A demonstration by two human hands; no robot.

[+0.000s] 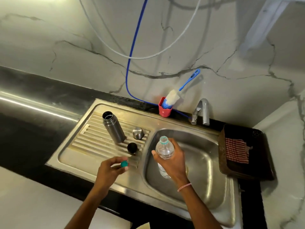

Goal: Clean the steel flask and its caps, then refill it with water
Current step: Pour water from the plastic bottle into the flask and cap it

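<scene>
The steel flask (113, 126) stands open and upright on the ribbed drainboard (92, 139). To its right sits its steel cap (138, 133), dome up, and in front of that the black inner cap (132, 147). My right hand (173, 160) grips a clear plastic water bottle (164, 150), uncapped, over the left side of the sink basin (198, 162). My left hand (109, 169) pinches the bottle's small green cap (124, 163) just above the drainboard's front edge.
A red holder (164, 109) with a blue-handled bottle brush (175, 95) stands at the back rim, with the tap (202, 111) to its right. A dark tray (244, 151) with a checked cloth (236, 150) lies right of the basin. A blue hose (130, 55) hangs down the wall.
</scene>
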